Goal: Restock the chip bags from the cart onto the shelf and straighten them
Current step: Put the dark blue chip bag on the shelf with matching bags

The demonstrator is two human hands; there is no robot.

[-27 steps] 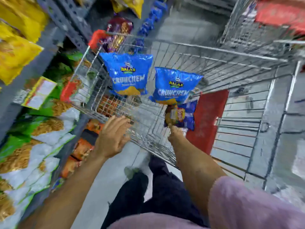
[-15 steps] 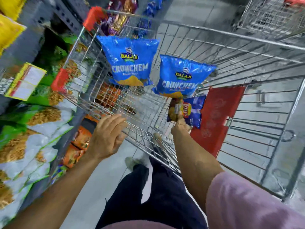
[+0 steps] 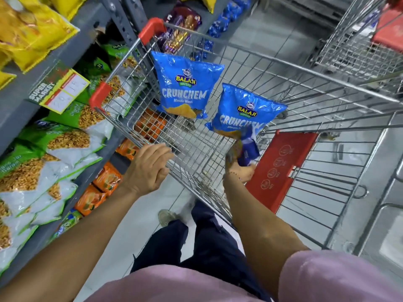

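Observation:
Two blue Crunchem chip bags lie in the wire cart [image 3: 257,62]: one [image 3: 185,86] at the far left, the other [image 3: 244,110] nearer the middle. My right hand [image 3: 241,173] reaches down into the cart and is shut on a small dark-blue chip bag [image 3: 246,149], lifted and turned edge-on just below the second Crunchem bag. My left hand [image 3: 148,168] hovers over the cart's near left rim, fingers loosely curled and holding nothing. The shelf [image 3: 19,101] runs along the left.
The shelf holds yellow bags on top, green-and-white snack bags [image 3: 54,149] in the middle and orange packs [image 3: 102,182] low down. A red child-seat flap [image 3: 281,166] hangs at the cart's near right. A second cart [image 3: 359,40] stands at the far right. My legs are below.
My right hand has lifted and twisted the small dark-blue bag so that it shows edge-on. The view has shifted closer over the cart. My left hand stays near the rim.

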